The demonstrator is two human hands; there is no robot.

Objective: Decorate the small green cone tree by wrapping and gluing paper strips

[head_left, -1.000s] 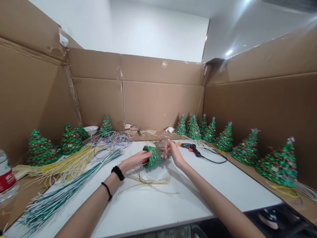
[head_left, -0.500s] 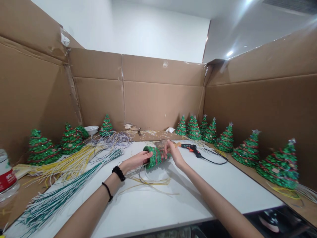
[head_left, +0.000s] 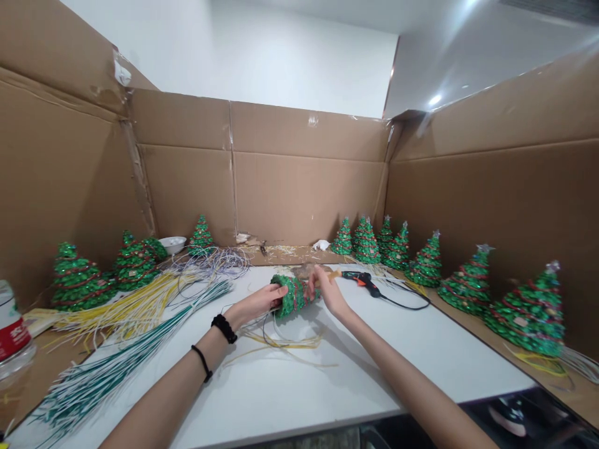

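A small green Christmas tree [head_left: 294, 295] with a red garland lies tilted on its side above the white board [head_left: 360, 368]. My left hand [head_left: 266, 299] is closed on its open base, thumb on the outer rim and fingers partly hidden inside. At the other end my right hand [head_left: 324, 288] has bent fingers against the tree's side near the tip; whether a small piece is between them I cannot make out. Yellow and dark strands [head_left: 285, 343] lie loose below the tree. Right of my right hand rests a black and orange glue gun [head_left: 362, 280] with its cord.
Several decorated trees [head_left: 465, 284] line the right side, and more trees [head_left: 82, 280] stand at left. Bundles of green-white strips [head_left: 135, 358] and yellow strips [head_left: 126, 312] spread over the left. A bottle [head_left: 13, 330], a white bowl [head_left: 173, 244] and cardboard walls [head_left: 309, 181] surround the board.
The tree has barely shifted in my left hand. My right fingers have dipped slightly and moved closer against the tree's side.
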